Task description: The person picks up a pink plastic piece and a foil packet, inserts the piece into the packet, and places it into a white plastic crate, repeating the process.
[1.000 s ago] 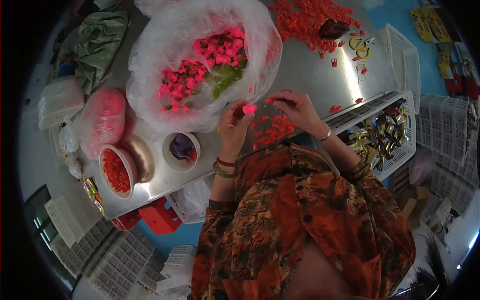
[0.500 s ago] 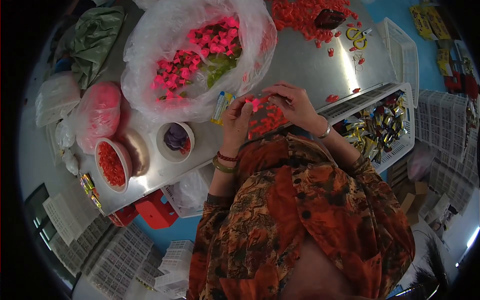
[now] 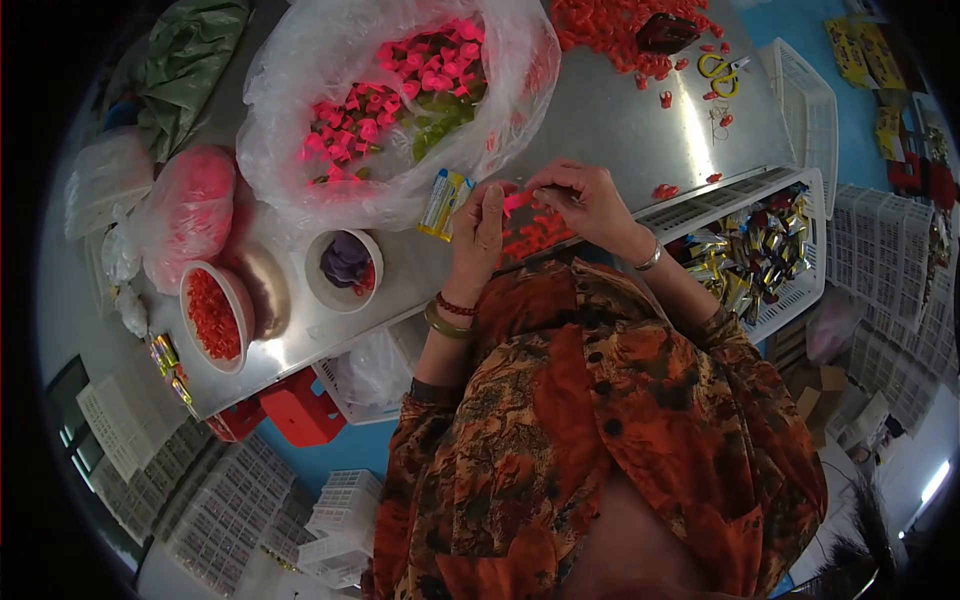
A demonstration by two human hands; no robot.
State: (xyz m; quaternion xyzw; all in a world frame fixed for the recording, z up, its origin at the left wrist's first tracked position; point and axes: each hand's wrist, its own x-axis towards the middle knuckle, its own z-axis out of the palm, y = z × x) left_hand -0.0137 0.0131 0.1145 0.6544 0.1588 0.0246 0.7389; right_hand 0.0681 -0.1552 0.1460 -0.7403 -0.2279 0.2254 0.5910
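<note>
My left hand [image 3: 482, 225], wearing a red bead bracelet and a green bangle, pinches a small bright pink plastic piece [image 3: 515, 202] between thumb and fingers. Close on its right, my right hand [image 3: 590, 205], with a silver bracelet, has its fingertips pinched together at the edge of that piece; what they grip is too small to make out. Below both hands, by the table's front edge, lies a heap of small red plastic pieces [image 3: 540, 235]. A yellow and blue packet [image 3: 443, 204] is beside my left hand.
A large clear plastic bag [image 3: 290, 120] holds many pink and green pieces. Further red pieces [image 3: 610, 40] are piled at the back near yellow scissors [image 3: 718, 75]. To the left stand two bowls [image 3: 240, 300] [image 3: 318, 255]. At right is a white basket [image 3: 815, 235] of shiny wrapped packets.
The fingers of my two hands have come slightly closer around the pink piece, which is now turned and more covered. The whole view has shifted a little.
</note>
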